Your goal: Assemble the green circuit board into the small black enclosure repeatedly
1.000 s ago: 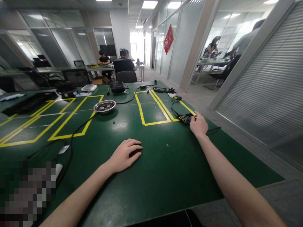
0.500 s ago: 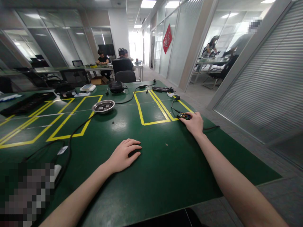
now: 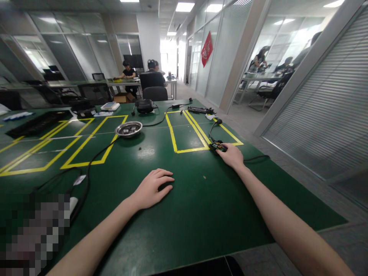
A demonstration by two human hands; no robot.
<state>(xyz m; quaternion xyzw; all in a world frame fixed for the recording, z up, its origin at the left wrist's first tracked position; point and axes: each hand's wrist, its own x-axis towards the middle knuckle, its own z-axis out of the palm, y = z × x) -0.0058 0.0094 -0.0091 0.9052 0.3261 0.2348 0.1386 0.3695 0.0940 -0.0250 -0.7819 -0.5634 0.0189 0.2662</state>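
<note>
Two hands, left (image 3: 154,188) loosely open on table (image 3: 195,218), right (image 3: 230,156) gripping device (image 3: 216,146)

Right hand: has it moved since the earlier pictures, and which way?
Yes. The right hand has moved left against the yellow tape: the tape's near right corner, covered by the hand a second ago, now shows.

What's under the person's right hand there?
Partly under the right hand is a black device with multicoloured parts; its left end shows, while the fingers cover the rest. A black cord shows beyond the hand, but whether it joins the device is hidden.
</note>
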